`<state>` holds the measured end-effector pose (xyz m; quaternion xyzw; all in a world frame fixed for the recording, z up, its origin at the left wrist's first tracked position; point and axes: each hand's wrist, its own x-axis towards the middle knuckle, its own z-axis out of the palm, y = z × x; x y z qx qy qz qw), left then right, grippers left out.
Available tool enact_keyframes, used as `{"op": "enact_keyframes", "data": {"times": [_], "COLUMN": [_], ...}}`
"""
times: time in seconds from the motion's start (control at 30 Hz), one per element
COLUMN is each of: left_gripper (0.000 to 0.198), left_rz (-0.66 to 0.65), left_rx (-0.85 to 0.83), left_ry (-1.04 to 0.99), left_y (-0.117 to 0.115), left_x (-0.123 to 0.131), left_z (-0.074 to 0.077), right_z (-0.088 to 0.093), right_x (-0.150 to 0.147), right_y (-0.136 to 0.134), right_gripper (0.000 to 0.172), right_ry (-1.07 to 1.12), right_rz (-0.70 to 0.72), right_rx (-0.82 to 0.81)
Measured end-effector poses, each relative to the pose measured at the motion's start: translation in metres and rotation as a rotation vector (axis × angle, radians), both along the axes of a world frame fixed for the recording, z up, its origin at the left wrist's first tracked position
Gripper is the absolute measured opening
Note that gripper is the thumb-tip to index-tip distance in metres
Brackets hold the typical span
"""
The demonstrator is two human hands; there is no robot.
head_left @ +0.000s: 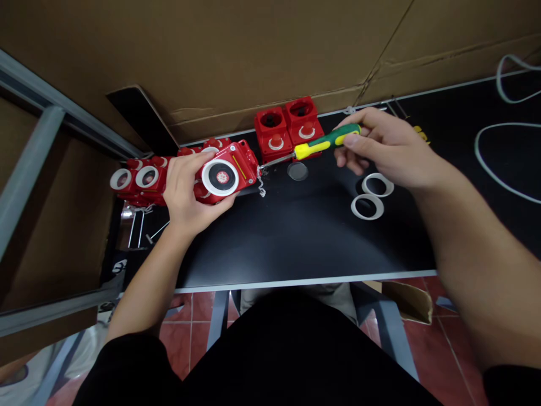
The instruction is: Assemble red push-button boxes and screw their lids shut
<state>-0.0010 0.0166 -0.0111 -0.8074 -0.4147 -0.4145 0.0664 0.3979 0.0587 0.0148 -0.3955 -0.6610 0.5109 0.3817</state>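
My left hand [185, 197] is wrapped around a glossy red housing [244, 159], tilted up off the table. A white ring [230, 190] frames a dark round window on the housing, and a yellow strip runs beside it. In my right hand [386, 144] is a screwdriver [313, 149] with a green and yellow handle, pinched between thumb and fingers. Its metal shaft points left, and the tip is at the right end of the housing, close to a short white cord [261, 188]. Whether the tip sits in a screw is too small to tell.
Two red housings with open round holes [276, 148] stand by the cardboard wall. Several red units [147, 189] crowd the left end. Two loose white rings [354, 213] and a clear disc [298, 171] lie on the black table [287, 237]. A white cable [479, 155] curves at right.
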Motion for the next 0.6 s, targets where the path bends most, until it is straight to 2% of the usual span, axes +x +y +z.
{"op": "enact_keyframes", "data": {"times": [0.1, 0.27, 0.37, 0.47, 0.53, 0.6], "left_gripper": [0.087, 0.089, 0.080, 0.072, 0.073, 0.075], "left_rz": [0.029, -0.014, -0.046, -0.010, 0.030, 0.028], "left_rx": [0.009, 0.075, 0.044, 0.035, 0.035, 0.028], "left_ry": [0.038, 0.080, 0.075, 0.067, 0.072, 0.057], "left_y": [-0.0002, 0.0005, 0.0008, 0.0005, 0.0003, 0.0005], "left_x": [-0.0015, -0.0025, -0.0018, 0.0000, 0.0011, 0.0015], "left_z": [0.0007, 0.0024, 0.0018, 0.0013, 0.0012, 0.0012], "right_z": [0.0042, 0.0000, -0.0042, -0.0049, -0.0043, -0.0042], "right_x": [-0.0019, -0.0024, -0.0026, -0.0040, -0.0048, -0.0041], "right_y": [-0.0020, -0.0040, -0.0045, -0.0045, -0.0043, -0.0035], "right_gripper": [0.075, 0.080, 0.084, 0.075, 0.061, 0.053], "right_ry": [-0.027, -0.086, -0.144, -0.070, 0.032, 0.096], "right_rz": [-0.030, -0.109, -0.139, -0.104, -0.039, 0.015], "right_rx": [-0.026, 0.012, -0.006, -0.059, -0.093, -0.114]}}
